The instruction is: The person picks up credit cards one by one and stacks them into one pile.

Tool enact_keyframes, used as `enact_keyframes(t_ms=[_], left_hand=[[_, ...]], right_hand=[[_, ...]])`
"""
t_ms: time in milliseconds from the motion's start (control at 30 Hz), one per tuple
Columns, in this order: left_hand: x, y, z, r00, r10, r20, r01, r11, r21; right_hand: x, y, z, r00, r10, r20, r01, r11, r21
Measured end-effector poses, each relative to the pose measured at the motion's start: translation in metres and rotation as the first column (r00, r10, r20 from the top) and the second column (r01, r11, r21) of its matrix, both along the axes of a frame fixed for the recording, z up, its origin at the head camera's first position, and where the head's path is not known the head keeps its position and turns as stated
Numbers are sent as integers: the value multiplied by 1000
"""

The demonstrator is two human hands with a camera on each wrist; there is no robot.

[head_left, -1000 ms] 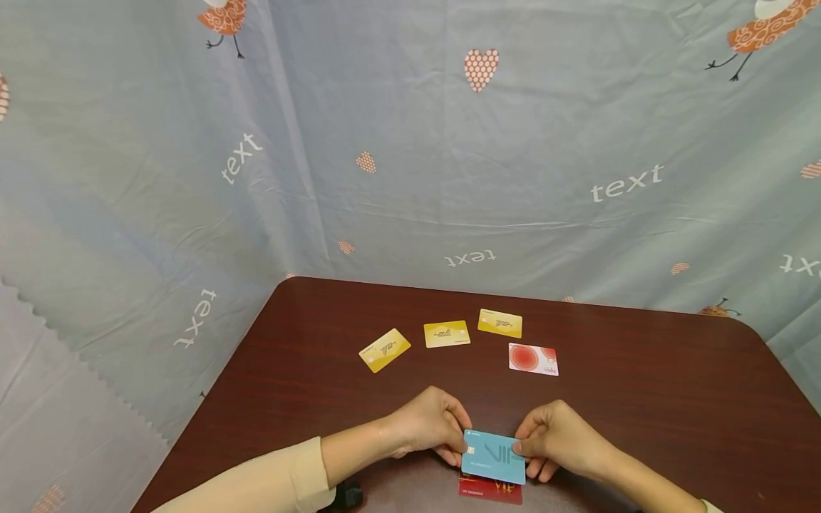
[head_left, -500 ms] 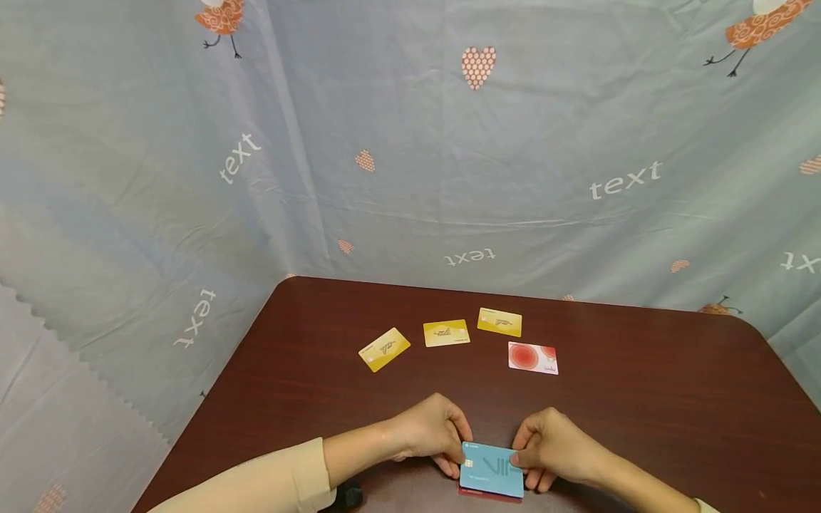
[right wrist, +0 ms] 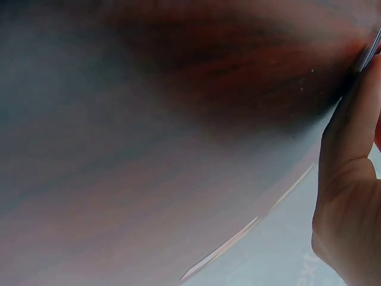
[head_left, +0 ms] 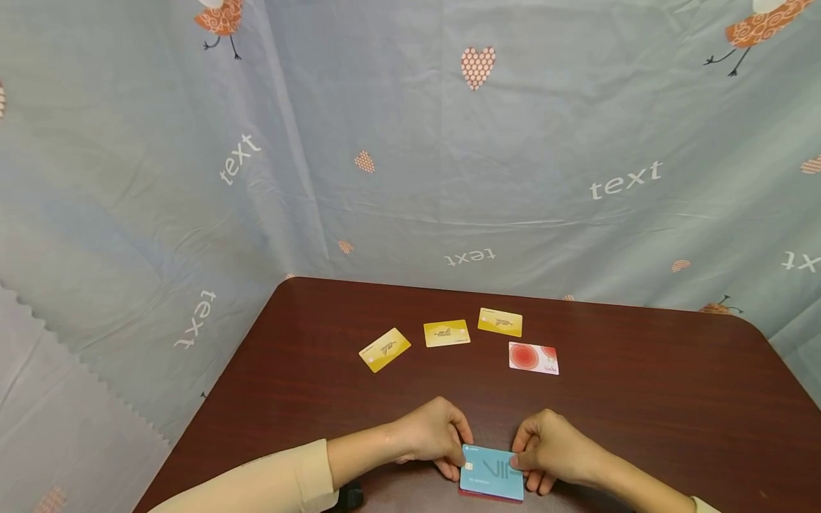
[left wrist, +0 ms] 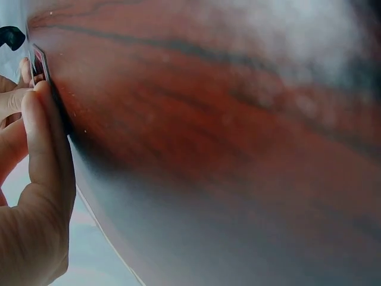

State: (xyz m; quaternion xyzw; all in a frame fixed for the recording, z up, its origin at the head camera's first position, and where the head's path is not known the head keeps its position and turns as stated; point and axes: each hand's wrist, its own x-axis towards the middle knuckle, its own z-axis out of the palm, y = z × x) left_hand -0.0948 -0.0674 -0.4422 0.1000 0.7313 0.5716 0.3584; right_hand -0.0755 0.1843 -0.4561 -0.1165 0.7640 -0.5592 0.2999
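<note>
A light blue VIP card [head_left: 490, 473] lies over a red card [head_left: 482, 495], of which only a thin strip shows along the near edge. My left hand [head_left: 431, 434] pinches the left end of the blue card between thumb and fingers. At the opposite end my right hand [head_left: 559, 450] grips it, thumb on the top face. In the left wrist view the card edges [left wrist: 39, 62] appear at the left hand's fingertips. The right wrist view catches the stacked edges [right wrist: 370, 50] at the right hand's fingers, near the frame's border.
Three yellow cards, the left one [head_left: 385, 350], the middle one [head_left: 447, 333] and the right one [head_left: 500, 323], lie farther back on the dark red-brown table [head_left: 641, 377]. A white card with red circles [head_left: 534, 358] lies just nearer. A patterned grey-blue curtain [head_left: 410, 142] hangs behind.
Both hands have drawn the blue card toward the near edge, so it now covers nearly all of the red card. The cards farther back have stayed put.
</note>
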Motion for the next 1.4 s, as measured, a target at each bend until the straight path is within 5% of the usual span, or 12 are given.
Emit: enact_keyframes(t_ms=[833,1400], left_hand=[[2,5,5,991,-40,-130,22,991,-135],[1,4,4,985,-69,-158,45,988,-146]], right_hand=[[-1,-3,2,997,1,-78,8,994,113],[0,-4,1,996,-31,-85,41,992,118]])
